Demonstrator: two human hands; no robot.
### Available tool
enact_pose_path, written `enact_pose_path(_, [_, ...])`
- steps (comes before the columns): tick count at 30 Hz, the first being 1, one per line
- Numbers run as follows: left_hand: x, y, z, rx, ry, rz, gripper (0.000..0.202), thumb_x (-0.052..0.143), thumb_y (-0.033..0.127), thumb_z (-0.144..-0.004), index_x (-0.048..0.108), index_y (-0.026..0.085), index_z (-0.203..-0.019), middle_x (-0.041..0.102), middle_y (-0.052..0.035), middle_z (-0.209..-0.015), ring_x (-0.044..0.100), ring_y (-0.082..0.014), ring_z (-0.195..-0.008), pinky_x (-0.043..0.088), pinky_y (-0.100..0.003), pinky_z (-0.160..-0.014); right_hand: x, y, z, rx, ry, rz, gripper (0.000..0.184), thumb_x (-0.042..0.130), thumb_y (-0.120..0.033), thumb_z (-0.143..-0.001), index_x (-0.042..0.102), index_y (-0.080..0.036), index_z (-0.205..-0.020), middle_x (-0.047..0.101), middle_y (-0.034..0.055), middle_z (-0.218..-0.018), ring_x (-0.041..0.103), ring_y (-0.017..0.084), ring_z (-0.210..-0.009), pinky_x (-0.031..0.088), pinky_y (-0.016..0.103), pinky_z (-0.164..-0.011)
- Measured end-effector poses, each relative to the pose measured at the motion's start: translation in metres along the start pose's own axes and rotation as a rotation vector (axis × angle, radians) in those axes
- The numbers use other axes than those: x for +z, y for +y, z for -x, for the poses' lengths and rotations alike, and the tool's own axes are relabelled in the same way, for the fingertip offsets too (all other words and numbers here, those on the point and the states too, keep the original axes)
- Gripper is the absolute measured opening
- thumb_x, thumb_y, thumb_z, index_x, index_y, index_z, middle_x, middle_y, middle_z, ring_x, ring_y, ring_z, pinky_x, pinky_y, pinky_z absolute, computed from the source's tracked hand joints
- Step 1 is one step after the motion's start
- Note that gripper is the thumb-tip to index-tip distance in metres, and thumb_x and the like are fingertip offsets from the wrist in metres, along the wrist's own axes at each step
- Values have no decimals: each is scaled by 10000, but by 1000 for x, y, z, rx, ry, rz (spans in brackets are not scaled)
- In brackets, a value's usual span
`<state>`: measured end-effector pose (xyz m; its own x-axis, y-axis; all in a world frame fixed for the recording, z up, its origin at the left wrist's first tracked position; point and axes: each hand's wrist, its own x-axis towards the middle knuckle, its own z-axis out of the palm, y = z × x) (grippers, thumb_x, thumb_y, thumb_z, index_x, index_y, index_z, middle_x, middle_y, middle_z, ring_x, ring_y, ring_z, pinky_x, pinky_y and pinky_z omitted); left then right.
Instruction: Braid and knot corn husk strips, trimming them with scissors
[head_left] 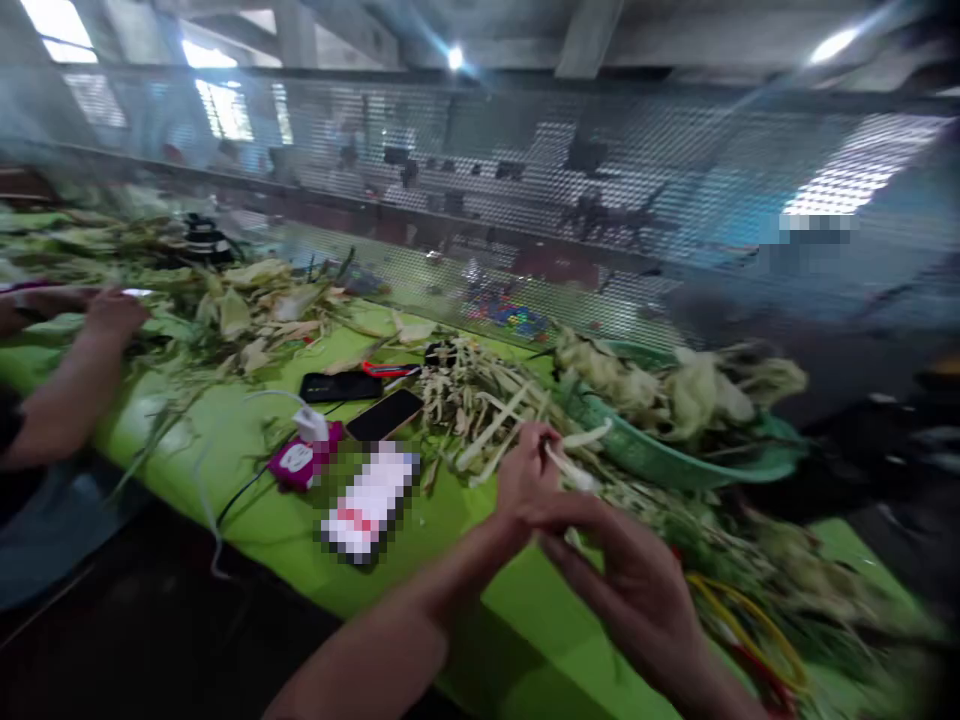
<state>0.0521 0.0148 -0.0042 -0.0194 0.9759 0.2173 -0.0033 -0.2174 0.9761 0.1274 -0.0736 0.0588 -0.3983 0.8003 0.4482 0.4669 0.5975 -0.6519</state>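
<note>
right hand [646, 572], digits parted, pale strip [592, 437] jutting from clamped left hand [523, 474]

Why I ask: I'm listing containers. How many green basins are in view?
1. The green basin is beyond the right hand, with pale leaves heaped in it. Others may be hidden behind the heap or in the dark area at far right.

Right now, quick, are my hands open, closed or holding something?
Left hand: closed, apparently on a pale plant strip.
Right hand: fingers toward the left; whether it grips anything cannot be told.
</note>
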Motion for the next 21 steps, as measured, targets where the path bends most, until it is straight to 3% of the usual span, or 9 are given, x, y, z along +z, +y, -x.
enact_pose_path(3, [-1, 1, 2, 62, -37, 59, 112, 410, 187, -861, 484, 211, -941, 501, 11, -740, 458, -130, -652, 377, -253, -645, -36, 21, 9, 197, 358, -38, 92, 588, -260, -852, 606, -229, -936, 641, 13, -832, 594, 154, -753, 459, 245, -680])
enact_pose_path(5, [-1, 1, 7, 91, -42, 67, 111, 412, 205, -868, 486, 206, -950, 491, 13, -760, 447, -126, -672, 363, -247, -654, -49, 40, 8, 309, 449, -105, 146, 588, -330, -849, 613, -217, -937, 629, 11, -810, 572, 156, -745, 444, 244, -661])
enact_pose_path(9, [1, 1, 15, 95, -78, 112, 142, 397, 220, -880, 491, 221, -985, 482, 18, -777, 412, -117, -643, 338, -237, -630, -53, 79, 3, 465, 405, -246, 269, 592, -433, -816, 657, -173, -804, 631, 21, -771, 532, 151, -691, 423, 251, -635])
enact_pose_path(12, [3, 2, 18, 83, -106, 131, 136, 412, 230, -877, 491, 230, -988, 461, 26, -760, 385, -115, -620, 329, -234, -607, -45, 96, 1, 551, 297, -339, 340, 585, -480, -799, 685, -159, -852, 650, 37, -775, 496, 146, -634, 402, 265, -590])
enact_pose_path(14, [4, 4, 19, 88, -128, 146, 129, 416, 230, -878, 491, 223, -983, 468, 19, -782, 403, -117, -650, 345, -234, -630, -40, 100, 0, 544, 250, -416, 344, 605, -469, -785, 685, -162, -917, 648, 33, -791, 461, 128, -599, 383, 258, -569])
enact_pose_path(17, [6, 6, 20, 83, -180, 197, 117, 416, 240, -881, 490, 207, -965, 500, -6, -844, 457, -127, -733, 383, -242, -698, -37, 101, -3, 514, 279, -550, 337, 658, -427, -751, 668, -171, -970, 635, 18, -792, 446, 111, -589, 368, 243, -562])
enact_pose_path(21, [10, 4, 19, 26, -251, 218, 123, 452, 219, -854, 483, 202, -972, 544, -29, -903, 507, -148, -827, 415, -265, -768, -37, 101, -8, 504, 366, -595, 259, 702, -386, -723, 657, -164, -848, 594, -5, -715, 465, 114, -613, 381, 243, -595])
